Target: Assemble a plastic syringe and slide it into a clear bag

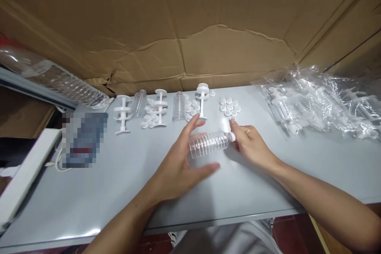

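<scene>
A small clear ribbed bottle point(208, 145) with a white cap point(232, 137) lies sideways above the grey table point(119, 190). My right hand point(248, 143) pinches the capped end between thumb and fingers. Around the bottle's base, my left hand point(184, 162) is spread, thumb and fingers apart; its fingers are near the base, without a visible grip. Just beyond my right hand sits a cluster of small white caps point(229, 107). Behind my left hand stand a white spool-like part point(202, 101) and another clear ribbed bottle point(179, 106), with more caps beside it.
Farther left are more white spool-like parts point(122, 114), a clear bottle point(139, 103) and a pixelated flat object point(85, 139). A large water bottle point(59, 77) lies at the back left. Plastic-bagged parts point(321, 105) fill the back right, before a cardboard wall point(193, 20).
</scene>
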`<state>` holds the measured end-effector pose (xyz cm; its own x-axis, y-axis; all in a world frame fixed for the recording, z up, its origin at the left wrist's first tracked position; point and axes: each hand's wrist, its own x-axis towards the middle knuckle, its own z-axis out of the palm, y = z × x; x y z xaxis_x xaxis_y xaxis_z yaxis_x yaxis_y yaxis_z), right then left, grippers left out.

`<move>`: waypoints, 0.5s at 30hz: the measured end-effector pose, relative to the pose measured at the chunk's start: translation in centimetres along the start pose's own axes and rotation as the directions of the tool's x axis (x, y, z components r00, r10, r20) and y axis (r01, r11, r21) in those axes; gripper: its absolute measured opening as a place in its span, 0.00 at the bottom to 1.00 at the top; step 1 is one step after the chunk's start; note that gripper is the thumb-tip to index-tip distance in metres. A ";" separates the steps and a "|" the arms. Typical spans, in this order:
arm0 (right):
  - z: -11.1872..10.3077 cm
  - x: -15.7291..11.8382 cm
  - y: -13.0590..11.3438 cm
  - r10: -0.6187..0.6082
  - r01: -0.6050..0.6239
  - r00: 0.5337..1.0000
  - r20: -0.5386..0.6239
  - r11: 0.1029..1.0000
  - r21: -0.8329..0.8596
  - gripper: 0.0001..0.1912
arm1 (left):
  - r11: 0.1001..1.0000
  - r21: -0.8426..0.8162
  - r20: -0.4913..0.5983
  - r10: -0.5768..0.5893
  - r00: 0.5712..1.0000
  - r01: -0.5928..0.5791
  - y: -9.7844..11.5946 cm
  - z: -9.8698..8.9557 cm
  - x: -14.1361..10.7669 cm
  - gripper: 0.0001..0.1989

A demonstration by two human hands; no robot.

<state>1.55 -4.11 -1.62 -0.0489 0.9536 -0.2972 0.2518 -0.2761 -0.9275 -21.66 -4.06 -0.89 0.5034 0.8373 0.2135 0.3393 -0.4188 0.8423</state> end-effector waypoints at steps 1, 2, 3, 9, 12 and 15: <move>0.1 -0.1 0.0 -0.036 0.034 0.998 -0.046 0.999 -0.027 0.37 | 0.992 -0.050 0.047 -0.116 0.992 0.118 0.0 -0.1 0.0 0.28; 0.1 -0.1 0.0 -0.052 0.049 0.996 -0.066 0.998 -0.047 0.37 | 0.984 -0.052 0.081 -0.165 0.983 0.170 0.0 -0.3 0.0 0.25; 0.0 -0.1 0.1 -0.045 0.042 0.998 -0.054 0.998 -0.054 0.36 | 0.991 -0.007 0.087 -0.133 0.987 0.135 -0.1 -0.4 -0.1 0.21; -1.0 0.7 0.5 0.203 -0.216 0.957 0.205 0.975 0.043 0.33 | 0.770 0.426 0.042 0.507 0.861 -0.474 -0.4 -0.1 0.0 0.22; -1.2 0.5 0.1 0.093 -0.094 0.990 0.105 0.996 0.001 0.36 | 0.902 0.325 0.007 0.299 0.954 -0.285 -0.1 0.0 0.0 0.27; -1.3 0.3 -0.1 0.010 -0.008 0.998 0.056 0.999 -0.033 0.36 | 0.965 0.226 0.010 0.134 0.991 -0.133 0.1 0.0 0.0 0.28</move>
<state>2.73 -3.59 -1.29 -0.1003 0.9425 -0.3189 0.2840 -0.2801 -0.9170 -21.62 -4.05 -0.82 0.5523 0.7699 0.3197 0.4397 -0.5949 0.6729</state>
